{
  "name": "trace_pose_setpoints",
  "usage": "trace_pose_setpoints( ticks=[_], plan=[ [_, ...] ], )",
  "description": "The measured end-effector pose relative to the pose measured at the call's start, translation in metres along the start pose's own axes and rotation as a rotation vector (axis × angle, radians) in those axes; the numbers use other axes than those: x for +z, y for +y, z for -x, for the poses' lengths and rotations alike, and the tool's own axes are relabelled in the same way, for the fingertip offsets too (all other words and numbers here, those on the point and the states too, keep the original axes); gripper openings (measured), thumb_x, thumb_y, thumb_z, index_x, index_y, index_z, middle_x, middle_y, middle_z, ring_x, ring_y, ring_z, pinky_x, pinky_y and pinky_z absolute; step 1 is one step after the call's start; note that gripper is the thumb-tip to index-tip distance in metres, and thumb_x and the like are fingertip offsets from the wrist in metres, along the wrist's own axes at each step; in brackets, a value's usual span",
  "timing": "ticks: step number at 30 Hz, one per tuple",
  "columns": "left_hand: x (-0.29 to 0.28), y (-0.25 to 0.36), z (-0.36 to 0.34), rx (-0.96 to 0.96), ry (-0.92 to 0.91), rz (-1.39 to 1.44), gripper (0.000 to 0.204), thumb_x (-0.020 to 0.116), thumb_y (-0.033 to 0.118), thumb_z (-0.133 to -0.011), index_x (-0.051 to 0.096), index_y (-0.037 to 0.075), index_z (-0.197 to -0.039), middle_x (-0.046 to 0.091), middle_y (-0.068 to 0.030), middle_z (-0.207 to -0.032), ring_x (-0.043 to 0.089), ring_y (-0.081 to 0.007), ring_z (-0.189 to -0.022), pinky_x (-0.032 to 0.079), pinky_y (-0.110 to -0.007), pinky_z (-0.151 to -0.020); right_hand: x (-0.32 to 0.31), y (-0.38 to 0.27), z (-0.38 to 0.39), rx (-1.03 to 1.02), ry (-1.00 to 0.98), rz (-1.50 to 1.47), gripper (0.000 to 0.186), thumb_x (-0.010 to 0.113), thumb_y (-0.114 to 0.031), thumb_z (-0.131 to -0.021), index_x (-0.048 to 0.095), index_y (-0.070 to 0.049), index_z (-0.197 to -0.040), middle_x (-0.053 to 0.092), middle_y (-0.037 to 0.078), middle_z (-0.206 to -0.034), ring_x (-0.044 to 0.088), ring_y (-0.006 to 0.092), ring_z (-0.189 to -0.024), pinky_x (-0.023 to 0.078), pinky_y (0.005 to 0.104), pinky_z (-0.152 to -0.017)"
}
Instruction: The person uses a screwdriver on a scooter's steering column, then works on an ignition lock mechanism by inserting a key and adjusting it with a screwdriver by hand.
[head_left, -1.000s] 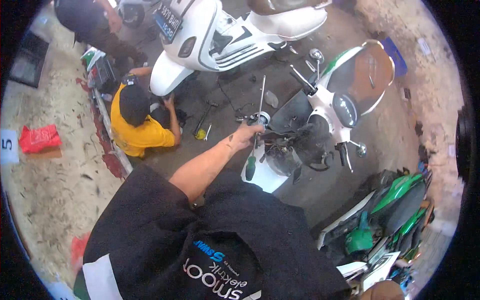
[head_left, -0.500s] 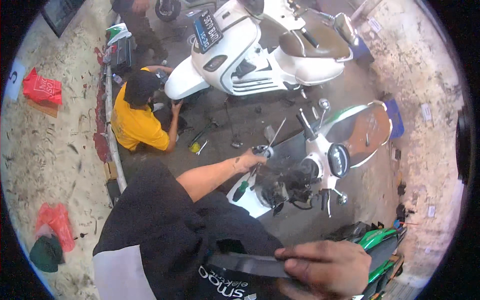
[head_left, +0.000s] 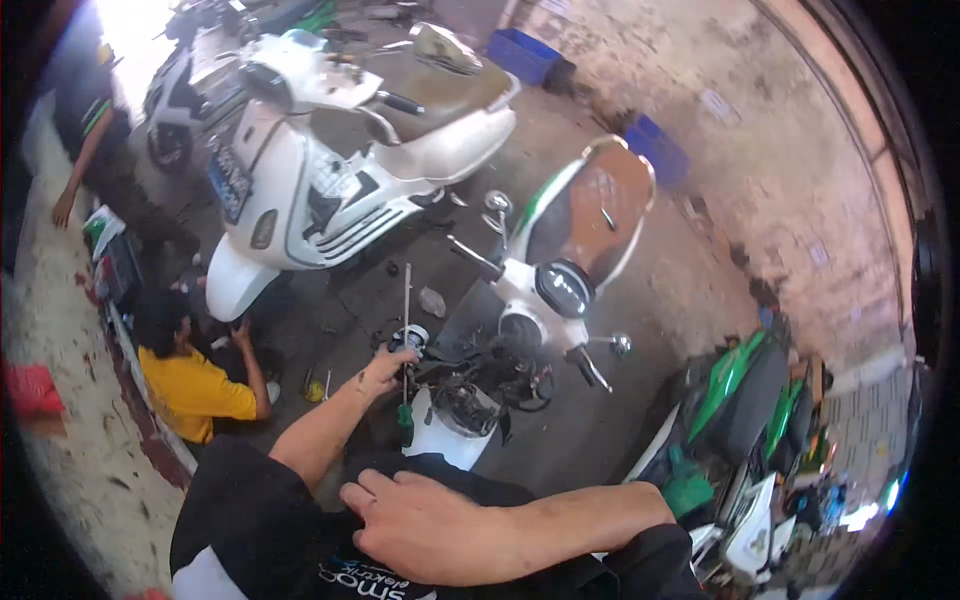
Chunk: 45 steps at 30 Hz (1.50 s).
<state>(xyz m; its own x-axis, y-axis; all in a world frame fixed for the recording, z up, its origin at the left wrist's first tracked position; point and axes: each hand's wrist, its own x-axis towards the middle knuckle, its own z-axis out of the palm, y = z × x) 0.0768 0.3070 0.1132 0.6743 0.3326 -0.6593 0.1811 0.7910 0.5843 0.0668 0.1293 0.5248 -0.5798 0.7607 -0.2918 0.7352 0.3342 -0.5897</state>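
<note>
Concrete workshop floor (head_left: 640, 330), stained and dusty, runs out to a rough wall on the right. Left hand (head_left: 385, 368) reaches forward with its fingers curled round a long rod-like tool (head_left: 406, 340), probably a long screwdriver, standing upright with a green grip at its lower end. It stands at the stripped front of a white scooter (head_left: 545, 300), beside a small round part and the exposed wiring. Right hand (head_left: 425, 525) lies low and close, fingers loosely spread on the dark shirt, holding nothing. By my reading, the step in hand is working at a fastener in the open front; the next move calls for steadying the tool and turning it squarely. Further out, a person in a yellow shirt (head_left: 195, 385) crouches by another white scooter (head_left: 330, 180); green scooters (head_left: 745, 390) stand right.
</note>
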Motion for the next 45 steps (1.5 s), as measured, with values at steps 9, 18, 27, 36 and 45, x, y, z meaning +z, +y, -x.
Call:
trace_pose_setpoints(
  ticks=[9, 18, 27, 36, 45],
  plan=[
    [0.018, 0.003, 0.032, 0.067, 0.088, 0.07, 0.049, 0.068, 0.001, -0.072, 0.038, 0.002, -0.111, 0.054, -0.0121, -0.085, 0.055, -0.0219, -0.058, 0.049, -0.037, -0.05, 0.014, -0.002, 0.212, 0.209, 0.249, -0.479, 0.021, 0.065, -0.015, -0.081, 0.07, -0.004, -0.098, 0.053, 0.023, -0.121, 0.051, 0.0384, -0.109, 0.045, 0.0449, -0.089],
    [0.016, -0.002, 0.028, 0.042, 0.049, 0.019, 0.042, 0.068, 0.003, -0.071, 0.046, -0.001, -0.106, 0.056, -0.0101, -0.082, 0.055, -0.0196, -0.059, 0.048, -0.034, -0.049, 0.027, -0.053, 0.198, 0.467, -0.195, 0.054, 0.032, 0.049, -0.009, -0.082, 0.06, 0.017, -0.095, 0.039, 0.042, -0.13, 0.046, 0.0479, -0.119, 0.048, 0.041, -0.094],
    [0.042, 0.009, 0.029, 0.048, 0.027, -0.07, 0.047, 0.068, 0.006, -0.073, 0.045, 0.004, -0.113, 0.057, -0.0075, -0.088, 0.054, -0.0162, -0.067, 0.049, -0.034, -0.058, 0.081, 0.002, 0.177, 0.519, -0.621, -0.526, 0.019, 0.058, -0.009, -0.077, 0.067, 0.005, -0.084, 0.044, 0.03, -0.128, 0.054, 0.039, -0.107, 0.049, 0.0402, -0.086],
    [0.005, -0.003, 0.029, 0.007, -0.062, -0.031, 0.044, 0.067, 0.006, -0.074, 0.044, 0.001, -0.111, 0.059, -0.0097, -0.088, 0.054, -0.0168, -0.062, 0.05, -0.038, -0.059, 0.121, 0.022, 0.189, 0.41, -0.083, -0.67, 0.019, 0.058, -0.011, -0.071, 0.062, 0.007, -0.069, 0.051, 0.029, -0.108, 0.055, 0.0383, -0.105, 0.053, 0.0384, -0.081],
    [0.027, 0.0, 0.038, 0.028, -0.012, -0.113, 0.023, 0.059, 0.007, -0.077, 0.054, 0.005, -0.099, 0.056, -0.0044, -0.085, 0.049, -0.0142, -0.065, 0.046, -0.032, -0.061, 0.077, -0.013, 0.238, 0.704, -0.058, -0.239, 0.022, 0.062, -0.015, -0.066, 0.068, 0.001, -0.079, 0.061, 0.014, -0.11, 0.062, 0.0313, -0.095, 0.051, 0.0354, -0.084]
  ],
)
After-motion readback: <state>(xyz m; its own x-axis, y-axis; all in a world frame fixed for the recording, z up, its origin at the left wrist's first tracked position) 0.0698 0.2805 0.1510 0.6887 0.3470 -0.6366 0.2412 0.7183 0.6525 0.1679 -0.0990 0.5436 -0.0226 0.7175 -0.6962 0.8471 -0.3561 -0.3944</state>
